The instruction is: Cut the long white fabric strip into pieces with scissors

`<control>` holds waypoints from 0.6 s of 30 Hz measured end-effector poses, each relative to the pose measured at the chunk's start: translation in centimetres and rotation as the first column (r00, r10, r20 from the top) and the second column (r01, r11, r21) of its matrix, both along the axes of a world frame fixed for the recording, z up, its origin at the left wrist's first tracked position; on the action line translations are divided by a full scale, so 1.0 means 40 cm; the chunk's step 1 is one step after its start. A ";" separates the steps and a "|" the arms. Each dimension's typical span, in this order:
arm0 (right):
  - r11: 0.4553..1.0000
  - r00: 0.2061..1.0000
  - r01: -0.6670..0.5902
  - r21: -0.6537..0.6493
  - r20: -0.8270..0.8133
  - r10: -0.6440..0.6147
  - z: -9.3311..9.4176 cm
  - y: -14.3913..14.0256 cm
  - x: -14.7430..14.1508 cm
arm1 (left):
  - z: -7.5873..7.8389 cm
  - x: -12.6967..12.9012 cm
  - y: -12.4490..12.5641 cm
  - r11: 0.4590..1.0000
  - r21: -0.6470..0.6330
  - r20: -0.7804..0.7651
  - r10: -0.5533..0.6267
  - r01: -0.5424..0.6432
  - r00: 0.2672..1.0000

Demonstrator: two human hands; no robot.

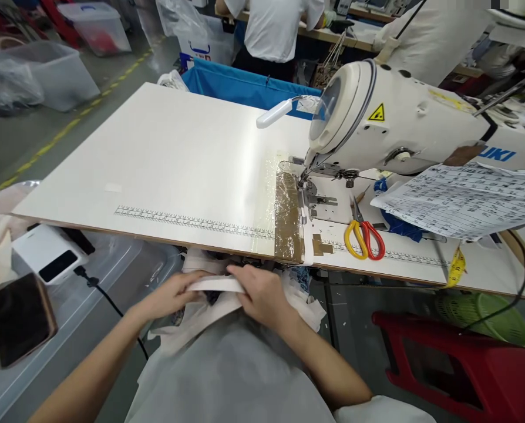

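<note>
A pale strip of fabric (pixel 218 285) is stretched between my two hands, just below the front edge of the white sewing table (pixel 192 153). My left hand (pixel 178 295) pinches its left end. The right end is gripped by my right hand (pixel 262 294), thumb and fingers closed. More whitish cloth (pixel 201 323) hangs beneath the strip over my lap, with darker patterned cloth (pixel 303 279) partly hidden by the table edge. Above and to the right stands a sewing machine (pixel 390 123), its needle area away from both hands.
Scissors (pixel 363 239) with yellow and red handles lie by the machine, near a printed sheet (pixel 469 200). A phone (pixel 22 320) and a white device (pixel 49 252) rest on a plastic bin at left. A red stool (pixel 487 376) stands at right. Other people sit behind.
</note>
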State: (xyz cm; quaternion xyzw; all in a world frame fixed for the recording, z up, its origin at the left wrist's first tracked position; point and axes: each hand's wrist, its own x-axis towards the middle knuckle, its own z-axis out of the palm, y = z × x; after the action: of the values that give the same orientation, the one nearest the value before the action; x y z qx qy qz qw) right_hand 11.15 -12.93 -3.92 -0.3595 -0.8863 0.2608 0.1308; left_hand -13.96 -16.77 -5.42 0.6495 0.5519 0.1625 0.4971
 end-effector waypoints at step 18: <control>0.765 0.784 0.620 0.175 -0.161 -0.599 -0.056 -0.101 0.368 | -0.181 0.056 -0.005 0.875 0.484 -0.338 0.223 -0.034 0.915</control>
State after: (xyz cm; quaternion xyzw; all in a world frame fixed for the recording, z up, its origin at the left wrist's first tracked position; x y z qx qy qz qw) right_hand 25.86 -16.95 -6.16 -0.5984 -0.7370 0.1222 0.2895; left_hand -11.72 -16.95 -12.68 0.7301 0.6252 0.1939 0.1960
